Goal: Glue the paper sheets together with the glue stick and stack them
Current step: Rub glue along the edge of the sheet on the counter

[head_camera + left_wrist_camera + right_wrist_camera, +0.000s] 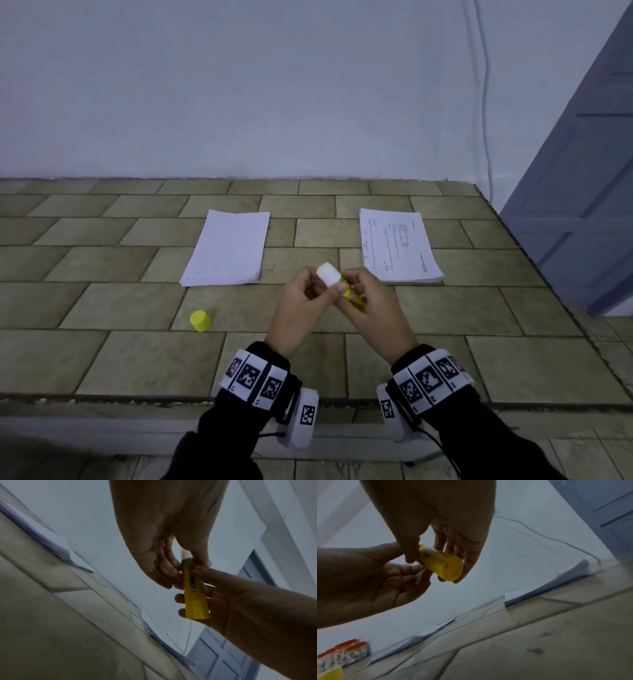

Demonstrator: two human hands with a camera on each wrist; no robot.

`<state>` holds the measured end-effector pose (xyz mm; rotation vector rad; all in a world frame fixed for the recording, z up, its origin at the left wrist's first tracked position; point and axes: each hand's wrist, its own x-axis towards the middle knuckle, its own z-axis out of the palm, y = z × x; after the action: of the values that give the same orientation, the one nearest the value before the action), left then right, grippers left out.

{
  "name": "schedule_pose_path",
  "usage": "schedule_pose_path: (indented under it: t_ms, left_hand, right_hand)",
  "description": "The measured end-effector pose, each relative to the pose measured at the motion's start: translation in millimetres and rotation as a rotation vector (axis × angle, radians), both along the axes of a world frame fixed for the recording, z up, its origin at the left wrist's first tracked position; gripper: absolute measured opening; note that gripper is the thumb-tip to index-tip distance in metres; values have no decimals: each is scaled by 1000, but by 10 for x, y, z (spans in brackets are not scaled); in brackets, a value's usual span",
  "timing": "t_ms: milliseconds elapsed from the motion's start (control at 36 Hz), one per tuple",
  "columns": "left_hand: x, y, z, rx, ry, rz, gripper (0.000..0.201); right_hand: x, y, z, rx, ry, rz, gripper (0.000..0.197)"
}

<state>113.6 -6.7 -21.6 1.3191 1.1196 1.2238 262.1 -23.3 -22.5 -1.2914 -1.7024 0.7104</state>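
Note:
I hold the uncapped yellow glue stick (pixel 352 294) in both hands above the tiled surface, its white glue end (pixel 327 274) pointing up and left. My right hand (pixel 373 301) grips the yellow body (pixel 195 599), with the flat base (pixel 448 569) showing below its fingers. My left hand (pixel 301 298) pinches the top of the tube just under the glue (pixel 185 553). The yellow cap (pixel 200 320) lies alone to the left. A blank paper stack (pixel 227 250) lies beyond the hands, and a printed stack (pixel 399 246) to its right.
The tiled tabletop (pixel 102 359) ends at a white wall behind and at a front edge (pixel 137 399) near my wrists. A blue door (pixel 582 171) stands past the right edge. Orange-topped packets (pixel 344 651) sit far left in the right wrist view.

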Motion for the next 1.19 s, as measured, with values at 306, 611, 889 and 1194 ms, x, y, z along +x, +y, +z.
schedule_pose_path:
  t_ms: [306, 611, 889, 1194]
  left_hand:
    - [-704, 766, 394, -61, 882, 36, 48]
    - [-1290, 1351, -296, -593, 1461, 175, 92]
    - [-1331, 1284, -322, -507, 1414, 181, 64]
    - [-1271, 947, 47, -93, 1287, 445, 65]
  right_hand:
    - [124, 17, -47, -124, 245, -79, 20]
    - [135, -21, -34, -134, 256, -40, 16]
    - [164, -12, -70, -153, 242, -50, 17]
    - [201, -4, -55, -191, 329, -112, 14]
